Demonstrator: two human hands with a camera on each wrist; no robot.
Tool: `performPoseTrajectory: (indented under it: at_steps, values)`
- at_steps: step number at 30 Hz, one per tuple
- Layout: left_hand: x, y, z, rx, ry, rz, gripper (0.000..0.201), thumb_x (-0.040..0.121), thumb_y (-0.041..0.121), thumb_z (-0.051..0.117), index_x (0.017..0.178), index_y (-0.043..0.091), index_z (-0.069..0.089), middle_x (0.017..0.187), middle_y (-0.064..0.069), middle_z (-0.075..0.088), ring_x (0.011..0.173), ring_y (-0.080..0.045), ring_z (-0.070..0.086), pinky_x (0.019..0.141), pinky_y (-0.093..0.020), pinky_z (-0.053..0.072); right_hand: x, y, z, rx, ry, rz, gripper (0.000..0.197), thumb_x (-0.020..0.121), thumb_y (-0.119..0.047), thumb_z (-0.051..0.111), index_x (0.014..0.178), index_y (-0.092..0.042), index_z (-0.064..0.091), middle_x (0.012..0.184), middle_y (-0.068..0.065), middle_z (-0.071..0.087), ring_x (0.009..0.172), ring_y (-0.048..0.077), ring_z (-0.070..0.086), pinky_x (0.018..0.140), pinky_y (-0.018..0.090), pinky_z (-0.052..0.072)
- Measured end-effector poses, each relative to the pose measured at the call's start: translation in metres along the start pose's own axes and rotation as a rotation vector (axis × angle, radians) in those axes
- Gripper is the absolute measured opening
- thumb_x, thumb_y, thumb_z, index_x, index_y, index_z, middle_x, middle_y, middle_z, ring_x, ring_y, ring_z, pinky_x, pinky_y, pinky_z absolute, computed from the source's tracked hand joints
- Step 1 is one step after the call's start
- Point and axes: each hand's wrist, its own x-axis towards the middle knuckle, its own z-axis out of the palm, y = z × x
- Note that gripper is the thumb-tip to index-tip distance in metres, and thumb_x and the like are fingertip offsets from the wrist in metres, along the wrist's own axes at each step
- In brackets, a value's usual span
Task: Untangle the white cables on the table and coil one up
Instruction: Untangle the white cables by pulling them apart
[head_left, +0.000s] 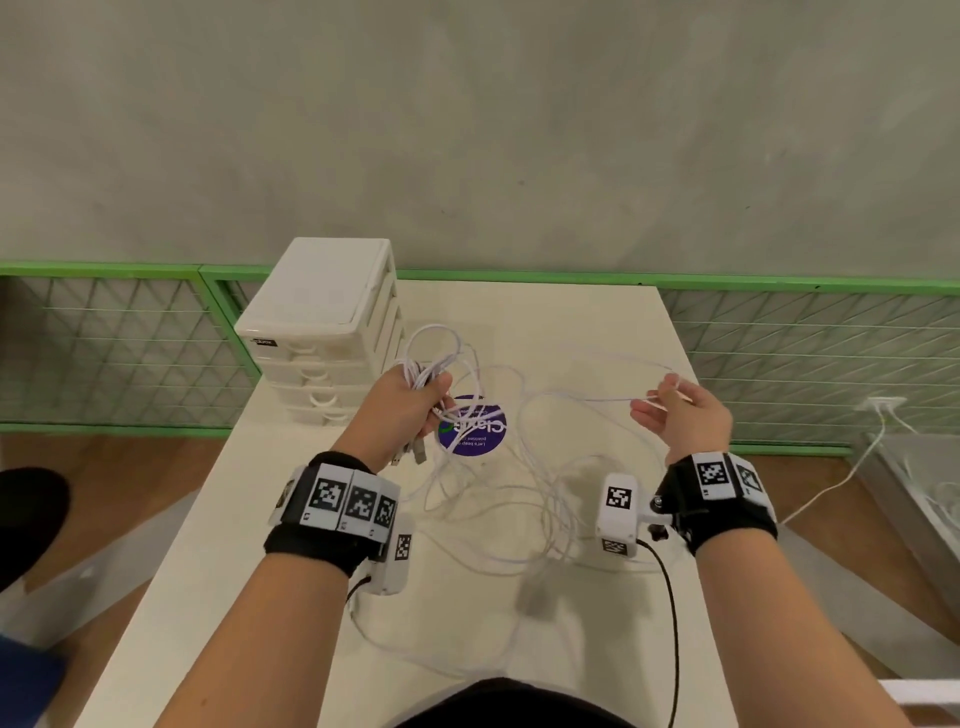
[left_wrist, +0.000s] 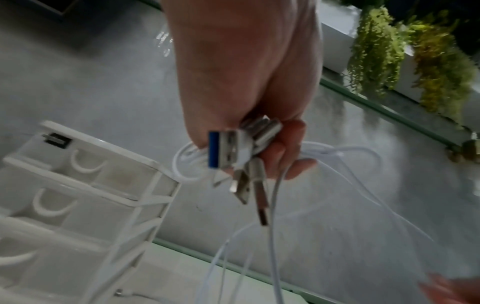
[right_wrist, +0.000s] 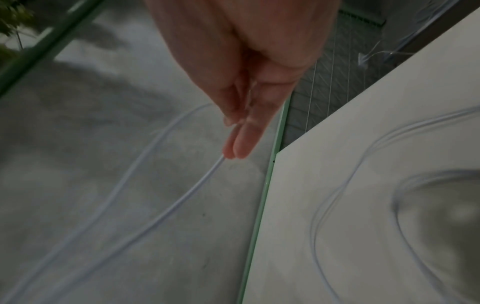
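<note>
Grey wall and green railing back a pale desk (head_left: 597, 322) where loose white cables (head_left: 498, 509) sprawl in loops. Left hand (head_left: 402, 410) grips a bunch of cable ends, plugs (left_wrist: 233, 156) sticking out below the fist. From it one strand (head_left: 587, 397) runs level toward three o'clock to the right hand (head_left: 685, 415), fingers nearly straight, the strand caught lightly at the thumb. The right hand looks the freer one to draw it clear.

Drawer unit (head_left: 322, 332) at counter (head_left: 597, 322) far-left corner, sticker (head_left: 475, 431) just right of it mid-counter, cables (head_left: 519, 499) sprawled over sticker and near half.
</note>
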Motion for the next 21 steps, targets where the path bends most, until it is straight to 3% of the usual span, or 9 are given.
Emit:
performPoseTrajectory:
  at_steps: [2,4,6,8,10,13,16,18,21]
  values:
    - [0.004,-0.003,0.009,-0.025,0.042,-0.022,0.037,0.100,0.023,0.049,0.070,0.005,0.060,0.040,0.001,0.047,0.029,-0.010,0.038,0.033,-0.019,0.029,-0.008,0.012,0.010,-0.013,-0.100,0.096,0.041,0.093,-0.009,0.056,0.129,0.006,0.043,0.087,0.009,0.062,0.066,0.021,0.068,0.063,0.025,0.058]
    - [0.005,-0.002,0.018,-0.092,0.050,-0.045,0.036,0.100,0.023,0.049,0.072,0.004,0.061,0.040,0.000,0.047,0.028,-0.011,0.038,0.032,-0.017,0.026,-0.024,0.024,0.026,-0.128,-0.253,0.180,0.040,0.093,-0.009,0.056,0.127,0.009,0.046,0.089,0.009,0.063,0.073,0.025,0.067,0.071,0.028,0.059]
    - [0.007,-0.002,0.026,-0.151,0.046,-0.053,0.034,0.099,0.022,0.051,0.072,0.003,0.062,0.045,-0.005,0.053,0.032,-0.013,0.042,0.037,-0.019,0.029,-0.047,0.032,0.044,-0.284,-0.453,0.194,0.026,0.094,-0.008,0.052,0.115,0.007,0.057,0.085,0.008,0.065,0.065,0.021,0.066,0.063,0.025,0.058]
    - [0.010,-0.005,0.029,-0.186,0.067,-0.059,0.034,0.097,0.021,0.055,0.068,0.005,0.063,0.057,-0.014,0.058,0.039,-0.016,0.044,0.045,-0.025,0.035,-0.066,0.037,0.061,-0.398,-0.558,0.141,0.019,0.093,-0.003,0.049,0.106,-0.001,0.063,0.080,0.005,0.065,0.061,0.016,0.064,0.057,0.023,0.055]
    - [0.013,-0.011,0.027,-0.194,0.119,-0.099,0.031,0.094,0.025,0.059,0.074,0.002,0.065,0.056,-0.012,0.058,0.038,-0.015,0.044,0.041,-0.023,0.033,-0.070,0.041,0.068,-0.447,-0.465,0.065,0.024,0.089,0.004,0.046,0.105,-0.011,0.057,0.080,0.003,0.060,0.063,0.018,0.060,0.058,0.027,0.053]
    - [0.012,-0.020,0.021,-0.227,0.168,-0.158,0.037,0.090,0.032,0.065,0.088,-0.005,0.065,0.044,-0.002,0.054,0.038,-0.016,0.042,0.038,-0.020,0.030,-0.060,0.042,0.066,-0.495,-0.257,-0.091,0.036,0.084,0.002,0.046,0.113,-0.017,0.055,0.093,0.002,0.053,0.077,0.016,0.054,0.073,0.033,0.050]
    - [0.007,-0.019,0.019,-0.230,0.145,-0.139,0.030,0.088,0.026,0.068,0.073,0.001,0.061,0.041,0.000,0.050,0.034,-0.012,0.040,0.034,-0.017,0.028,-0.061,0.040,0.063,-0.618,-0.436,-0.270,0.032,0.085,-0.001,0.054,0.108,-0.019,0.065,0.108,-0.002,0.057,0.095,0.011,0.053,0.083,0.019,0.039]
    - [0.005,-0.017,0.021,-0.238,0.118,-0.122,0.030,0.088,0.021,0.069,0.066,0.007,0.054,0.039,0.001,0.048,0.031,-0.009,0.038,0.032,-0.016,0.029,-0.066,0.044,0.067,-0.578,-0.530,-0.310,0.024,0.084,-0.007,0.063,0.101,-0.023,0.067,0.110,-0.004,0.061,0.098,0.010,0.057,0.079,0.011,0.041]
    - [0.005,-0.017,0.022,-0.226,0.083,-0.104,0.036,0.085,0.021,0.073,0.061,0.010,0.049,0.038,0.001,0.046,0.034,-0.011,0.037,0.038,-0.020,0.030,-0.068,0.050,0.069,-0.436,-0.299,-0.329,0.022,0.078,-0.024,0.075,0.091,-0.019,0.058,0.089,-0.009,0.062,0.078,0.008,0.060,0.066,0.013,0.045]
